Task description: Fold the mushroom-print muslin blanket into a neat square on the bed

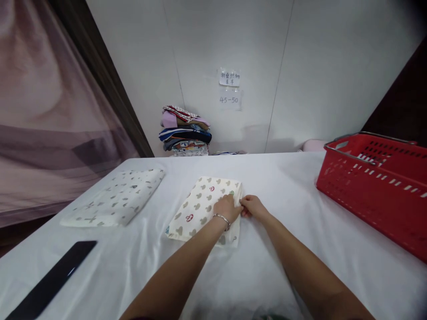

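A folded cream cloth (200,206) printed with grey and red mouse-head shapes lies on the white-covered table (287,186) in the middle. My left hand (227,207), with a thin bracelet at the wrist, rests on the cloth's right side, fingers curled at its edge. My right hand (252,206) is right beside it, fingers pinched on the same right edge of the cloth. Both forearms reach in from the bottom of the view.
Another folded white cloth (116,198) with grey prints lies at the left. A long black flat strip (53,278) lies at the near left. A red plastic basket (376,186) stands at the right. A stack of folded fabrics (185,131) sits against the back wall.
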Demonstrator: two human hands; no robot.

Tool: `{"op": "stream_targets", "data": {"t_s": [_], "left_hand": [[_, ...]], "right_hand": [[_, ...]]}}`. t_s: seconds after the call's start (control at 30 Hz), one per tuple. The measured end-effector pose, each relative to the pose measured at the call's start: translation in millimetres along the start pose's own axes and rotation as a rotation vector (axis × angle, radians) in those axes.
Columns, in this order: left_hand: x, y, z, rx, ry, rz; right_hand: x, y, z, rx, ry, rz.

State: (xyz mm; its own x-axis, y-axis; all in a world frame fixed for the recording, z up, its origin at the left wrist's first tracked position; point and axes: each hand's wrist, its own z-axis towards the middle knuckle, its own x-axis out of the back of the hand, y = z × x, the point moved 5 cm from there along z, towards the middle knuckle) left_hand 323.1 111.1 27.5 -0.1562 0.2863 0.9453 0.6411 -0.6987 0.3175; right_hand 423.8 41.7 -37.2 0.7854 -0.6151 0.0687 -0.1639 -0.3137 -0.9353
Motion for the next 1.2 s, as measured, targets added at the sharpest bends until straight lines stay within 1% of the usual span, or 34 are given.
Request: {"op": "stream_targets", "data": {"t_s": [0.13, 0.23, 0.3, 0.37, 0.43, 0.57, 0.67, 0.77, 0.87, 1.0, 1.1, 1.2], "left_hand": [[-5, -5, 9, 0.042, -0.019, 0.014], [-4, -9, 9, 0.095, -0.021, -0.031], [-5, -12, 7, 0.125, 0.001, -0.060], [-6, -11, 5, 0.127, 0.028, -0.063], [-8, -8, 4, 0.094, 0.039, -0.030], [-9, 2, 1, 0.017, 0.008, 0.069], [-8, 8, 2, -0.002, -0.038, 0.116], [-7, 9, 4, 0.017, -0.062, 0.142], [-5, 4, 9, 0.048, -0.063, 0.114], [-2, -6, 11, 0.100, -0.079, 0.033], [-1, -8, 9, 0.130, -0.059, 0.008], [-2, -7, 7, 0.117, -0.015, 0.045]], "right_hand": [[0, 6, 4, 0.017, -0.007, 0.042], [0, 6, 5, 0.056, -0.003, 0.064], [-1, 4, 5, 0.095, 0.012, 0.074], [-2, 3, 6, 0.127, 0.025, 0.077], [-3, 3, 7, 0.139, 0.032, 0.072], [-3, 5, 7, 0.131, 0.042, 0.067], [-1, 5, 5, 0.132, 0.048, 0.073], [0, 4, 4, 0.134, 0.031, 0.065], [3, 4, 3, 0.133, 0.015, 0.038], [9, 4, 5, 0.127, 0.064, -0.003], [10, 7, 7, 0.112, 0.112, -0.035], [8, 9, 11, 0.087, 0.102, -0.069]]}}
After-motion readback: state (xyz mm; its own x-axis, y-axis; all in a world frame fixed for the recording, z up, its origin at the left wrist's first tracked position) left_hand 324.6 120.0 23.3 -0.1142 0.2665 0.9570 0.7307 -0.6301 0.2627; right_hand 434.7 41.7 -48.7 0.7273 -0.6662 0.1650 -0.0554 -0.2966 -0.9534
